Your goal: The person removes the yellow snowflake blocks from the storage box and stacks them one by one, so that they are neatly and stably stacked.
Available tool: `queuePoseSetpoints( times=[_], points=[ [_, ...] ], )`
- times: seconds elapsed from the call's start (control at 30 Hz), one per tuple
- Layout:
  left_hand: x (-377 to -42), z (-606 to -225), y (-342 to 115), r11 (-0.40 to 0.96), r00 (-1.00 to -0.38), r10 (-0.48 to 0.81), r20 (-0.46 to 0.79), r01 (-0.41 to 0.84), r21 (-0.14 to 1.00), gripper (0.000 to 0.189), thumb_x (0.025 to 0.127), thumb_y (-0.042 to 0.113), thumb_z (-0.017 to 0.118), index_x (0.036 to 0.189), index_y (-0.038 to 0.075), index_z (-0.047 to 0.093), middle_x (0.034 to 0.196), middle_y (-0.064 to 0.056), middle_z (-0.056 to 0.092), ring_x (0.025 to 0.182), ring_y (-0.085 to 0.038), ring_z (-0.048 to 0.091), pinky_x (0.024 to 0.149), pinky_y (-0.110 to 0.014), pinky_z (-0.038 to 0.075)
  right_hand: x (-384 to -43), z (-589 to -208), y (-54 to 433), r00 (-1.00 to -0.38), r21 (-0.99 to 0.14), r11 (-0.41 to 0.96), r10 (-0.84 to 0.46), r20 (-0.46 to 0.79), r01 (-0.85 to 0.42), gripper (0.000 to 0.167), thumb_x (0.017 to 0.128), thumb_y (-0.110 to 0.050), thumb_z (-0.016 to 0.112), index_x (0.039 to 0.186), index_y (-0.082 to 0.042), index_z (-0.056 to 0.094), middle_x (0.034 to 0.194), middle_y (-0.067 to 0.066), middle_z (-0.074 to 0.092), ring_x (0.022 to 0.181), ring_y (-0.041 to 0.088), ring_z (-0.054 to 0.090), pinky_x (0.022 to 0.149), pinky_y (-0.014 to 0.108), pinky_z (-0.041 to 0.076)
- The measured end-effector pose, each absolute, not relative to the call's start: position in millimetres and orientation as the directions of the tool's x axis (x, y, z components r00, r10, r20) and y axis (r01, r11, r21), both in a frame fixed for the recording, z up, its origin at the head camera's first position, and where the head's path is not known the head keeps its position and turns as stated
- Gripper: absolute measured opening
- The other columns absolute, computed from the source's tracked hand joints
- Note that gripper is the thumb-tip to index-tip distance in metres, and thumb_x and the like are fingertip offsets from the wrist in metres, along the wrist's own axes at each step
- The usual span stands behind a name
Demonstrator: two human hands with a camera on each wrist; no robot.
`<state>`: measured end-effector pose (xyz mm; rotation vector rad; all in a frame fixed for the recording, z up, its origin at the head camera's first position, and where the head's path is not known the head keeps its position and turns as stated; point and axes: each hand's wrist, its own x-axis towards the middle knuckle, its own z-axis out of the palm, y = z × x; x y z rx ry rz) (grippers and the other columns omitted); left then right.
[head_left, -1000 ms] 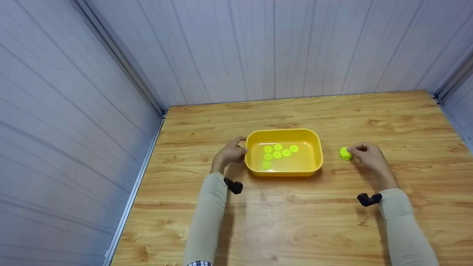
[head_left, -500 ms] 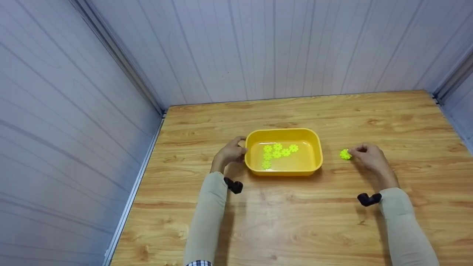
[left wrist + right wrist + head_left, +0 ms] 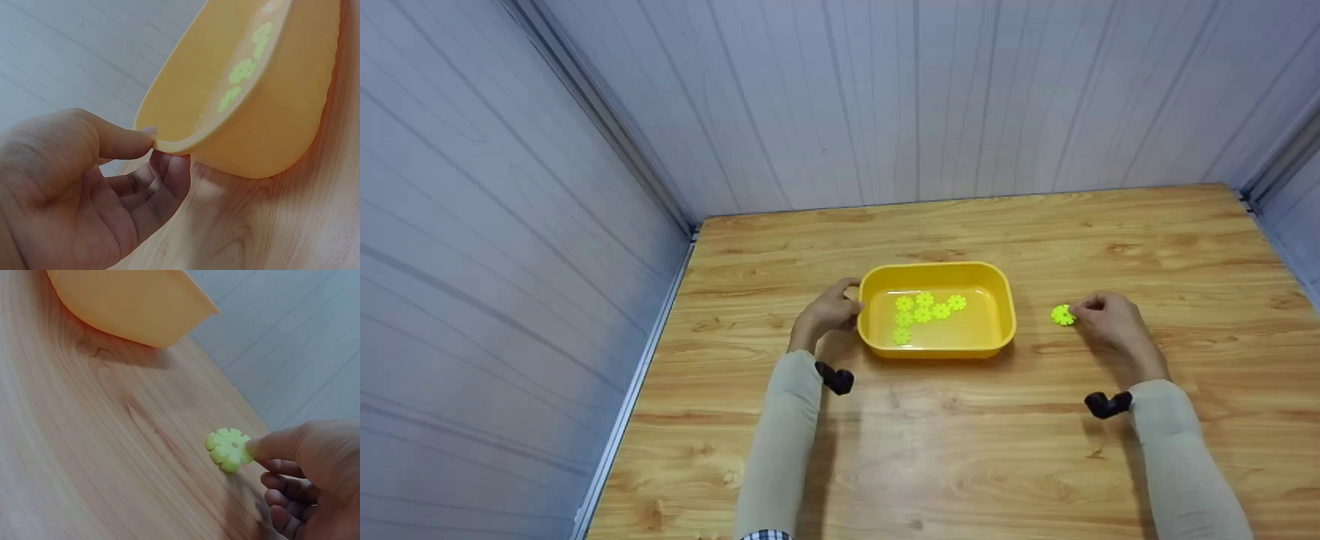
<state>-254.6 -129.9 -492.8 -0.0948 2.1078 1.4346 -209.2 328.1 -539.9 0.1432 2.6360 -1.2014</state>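
Note:
In the head view, my left hand (image 3: pixel 826 311) grips the left end of a yellow plastic basin (image 3: pixel 937 353). The left wrist view has the thumb (image 3: pixel 126 142) over the rim and curled fingers beneath it. Several yellow-green flower-shaped discs (image 3: pixel 923 314) lie flat on the basin's floor, towards its left side. To the right of the basin, my right hand (image 3: pixel 1110 321) pinches another flower-shaped disc (image 3: pixel 229 449) by its edge. A second notched layer shows under that disc in the right wrist view, so there seem to be two stacked together.
The basin stands on a wood-grain table (image 3: pixel 960 450). A pale panelled wall (image 3: pixel 885 105) rises behind the table, and another wall (image 3: pixel 495 300) closes the left side. A dark wrist mount (image 3: pixel 834 377) sits on each sleeve.
The discs at my right fingertips have tipped and now look flatter, and the right hand has lowered very slightly. My left hand and the basin have stayed in place.

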Motion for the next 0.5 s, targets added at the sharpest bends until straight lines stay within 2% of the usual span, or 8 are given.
queuePoseSetpoints(
  times=[0.23,0.5],
  points=[
    [-255.0,-492.6,-129.9,0.429,-0.829,0.255,-0.498,-0.364,0.826,0.047,0.097,0.009,0.049,0.143,0.015,0.038,0.083,-0.008,0.052,0.069,-0.019,0.049,0.071,-0.035,0.045,-212.1,-541.9,326.2,-0.968,-0.725,0.662,0.003,-0.250,0.190,0.043,0.099,-0.037,0.048,0.114,0.002,0.057,0.112,0.019,0.056,0.086,0.021,0.050,0.064,0.026,0.045],
    [-254.9,-492.4,-129.5,0.447,-0.833,0.250,-0.493,-0.353,0.822,0.047,0.097,0.010,0.050,0.143,0.016,0.038,0.086,-0.008,0.051,0.070,-0.018,0.050,0.070,-0.033,0.046,-215.0,-544.2,325.8,-0.971,-0.713,0.675,0.019,-0.238,0.188,0.041,0.098,-0.036,0.050,0.113,0.001,0.058,0.110,0.019,0.057,0.084,0.020,0.050,0.064,0.026,0.044]
  ],
)
